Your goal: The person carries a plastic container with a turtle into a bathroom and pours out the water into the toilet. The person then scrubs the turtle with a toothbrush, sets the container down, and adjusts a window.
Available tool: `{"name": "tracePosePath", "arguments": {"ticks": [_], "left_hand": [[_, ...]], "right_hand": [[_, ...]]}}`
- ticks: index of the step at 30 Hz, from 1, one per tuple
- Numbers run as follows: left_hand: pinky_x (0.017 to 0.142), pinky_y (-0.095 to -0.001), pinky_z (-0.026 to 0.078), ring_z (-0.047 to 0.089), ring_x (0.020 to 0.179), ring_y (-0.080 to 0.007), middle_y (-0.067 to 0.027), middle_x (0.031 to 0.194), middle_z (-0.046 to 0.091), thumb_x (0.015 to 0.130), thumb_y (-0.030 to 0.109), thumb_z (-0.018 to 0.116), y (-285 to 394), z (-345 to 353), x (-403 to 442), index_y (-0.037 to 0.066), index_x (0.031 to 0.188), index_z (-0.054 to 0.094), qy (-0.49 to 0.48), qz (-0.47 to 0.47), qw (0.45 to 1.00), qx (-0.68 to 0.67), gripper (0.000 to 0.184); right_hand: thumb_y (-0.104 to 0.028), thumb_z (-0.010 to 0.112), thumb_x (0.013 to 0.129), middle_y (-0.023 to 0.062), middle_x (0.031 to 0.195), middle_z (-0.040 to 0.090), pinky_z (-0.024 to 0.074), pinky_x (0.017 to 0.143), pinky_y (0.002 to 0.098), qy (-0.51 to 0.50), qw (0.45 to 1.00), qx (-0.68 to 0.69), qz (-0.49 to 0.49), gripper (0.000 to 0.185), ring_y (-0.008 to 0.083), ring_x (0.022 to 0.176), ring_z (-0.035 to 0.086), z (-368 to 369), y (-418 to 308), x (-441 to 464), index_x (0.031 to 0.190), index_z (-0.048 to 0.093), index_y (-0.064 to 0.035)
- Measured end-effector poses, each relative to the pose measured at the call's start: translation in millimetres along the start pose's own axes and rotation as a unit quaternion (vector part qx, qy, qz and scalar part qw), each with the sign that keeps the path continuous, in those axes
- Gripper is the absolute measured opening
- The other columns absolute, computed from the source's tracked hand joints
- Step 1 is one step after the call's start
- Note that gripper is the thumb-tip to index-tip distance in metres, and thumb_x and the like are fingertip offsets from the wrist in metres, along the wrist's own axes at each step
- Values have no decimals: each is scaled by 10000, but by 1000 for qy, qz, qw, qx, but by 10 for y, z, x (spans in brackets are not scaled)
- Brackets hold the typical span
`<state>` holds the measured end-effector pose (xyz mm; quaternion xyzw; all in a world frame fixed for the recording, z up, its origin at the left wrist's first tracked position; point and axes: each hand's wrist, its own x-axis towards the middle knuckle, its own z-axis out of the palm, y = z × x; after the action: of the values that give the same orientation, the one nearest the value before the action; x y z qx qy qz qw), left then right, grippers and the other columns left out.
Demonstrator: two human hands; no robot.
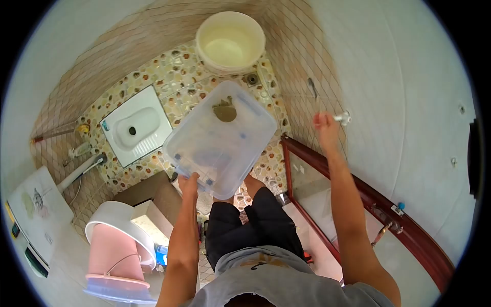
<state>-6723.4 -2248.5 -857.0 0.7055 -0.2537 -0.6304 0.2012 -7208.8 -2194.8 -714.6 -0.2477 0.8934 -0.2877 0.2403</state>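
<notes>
My left hand (189, 183) grips the near-left rim of a translucent plastic storage box (199, 130) and holds it tilted in front of my legs. Inside the box, near its far end, is a greenish-brown turtle (225, 111) with a rounded shell. To the right, my right hand (326, 129) is raised at a white and silver tap (343, 118) on the wall. Its fingers look curled round the tap's end, which they partly hide.
A cream bucket (250, 28) stands beyond the box beside a floor drain (252, 78). A squat toilet (146, 128) lies at left. White and pink basins (115, 250) are stacked at lower left. A red-framed door (353, 181) stands open at right.
</notes>
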Motion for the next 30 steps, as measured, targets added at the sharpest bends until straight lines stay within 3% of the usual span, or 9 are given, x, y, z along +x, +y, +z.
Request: {"name": "tracePosePath", "arguments": {"ticks": [5, 9, 11, 14, 17, 20, 23, 28, 30], "left_hand": [[730, -326, 510, 640, 825, -215, -109, 953, 658, 699, -39, 611, -381, 902, 85, -40, 1077, 589, -71, 55, 996, 5, 379], [742, -321, 510, 640, 819, -216, -121, 967, 660, 709, -31, 608, -793, 1480, 355, -42, 1059, 595, -86, 94, 992, 8, 350], [727, -326, 512, 640, 804, -216, -124, 957, 661, 714, -26, 601, -838, 1700, 482, -46, 1050, 597, -36, 164, 972, 166, 337], [687, -327, 514, 636, 812, -213, -124, 913, 655, 727, -16, 597, -456, 2134, 344, -52, 1067, 574, -88, -19, 996, 0, 343], [683, -331, 517, 638, 794, -218, -121, 913, 654, 732, -10, 605, -122, 2378, 359, -55, 1080, 560, -62, 1, 985, 164, 353], [698, -341, 526, 642, 791, -229, -121, 929, 660, 738, -10, 609, -630, 2279, 960, -47, 1089, 562, -100, 48, 991, 77, 356], [689, -334, 525, 638, 780, -219, -112, 918, 653, 736, -1, 625, -727, 2273, 1221, -34, 1085, 555, -134, 42, 989, 44, 358], [678, -332, 519, 629, 773, -208, -102, 910, 643, 736, 11, 637, -791, 2287, 1519, -23, 1077, 547, -146, 14, 988, 41, 355], [705, -346, 533, 636, 795, -206, -90, 953, 647, 717, -6, 628, -748, 2334, 1556, -13, 1076, 570, -133, -19, 990, 28, 364]], "right_hand": [[-286, 502, 948, 83, 737, 599, 450, 664, 324, 33, 996, 77, 41, 308, 151, 718, 564, -485, 261, 401, 884, 619, -9], [-250, 488, 949, 138, 804, 626, 461, 716, 387, -7, 995, -94, 29, 282, 275, 768, 599, -570, 619, 468, 904, 622, -6], [-228, 485, 947, 154, 840, 633, 461, 733, 408, -2, 985, -169, 24, 262, 323, 791, 599, -590, 770, 374, 907, 620, -7], [-190, 477, 942, 186, 947, 629, 451, 778, 450, 72, 977, -195, -40, 228, 396, 865, 581, -676, 1067, 314, 943, 616, -9], [-164, 471, 941, 188, 980, 617, 449, 790, 451, 117, 958, -209, -155, 215, 388, 881, 583, -702, 1141, 229, 988, 612, -9], [-153, 462, 946, 185, 1032, 603, 450, 787, 449, 120, 948, -242, -166, 222, 389, 903, 577, -501, 1223, 162, 1036, 607, -11], [-159, 487, 935, 174, 904, 619, 461, 746, 434, 32, 965, -239, -99, 224, 383, 805, 578, -197, 1597, 130, 1021, 620, -1], [-208, 545, 933, 38, 626, 572, 432, 472, 279, -118, 962, 67, 236, 230, 128, 518, 507, 243, 1960, 630, 975, 673, -21], [-209, 551, 934, 20, 647, 572, 411, 450, 248, -123, 956, 104, 245, 224, 92, 514, 490, 371, 2103, 821, 970, 674, -25]]}}
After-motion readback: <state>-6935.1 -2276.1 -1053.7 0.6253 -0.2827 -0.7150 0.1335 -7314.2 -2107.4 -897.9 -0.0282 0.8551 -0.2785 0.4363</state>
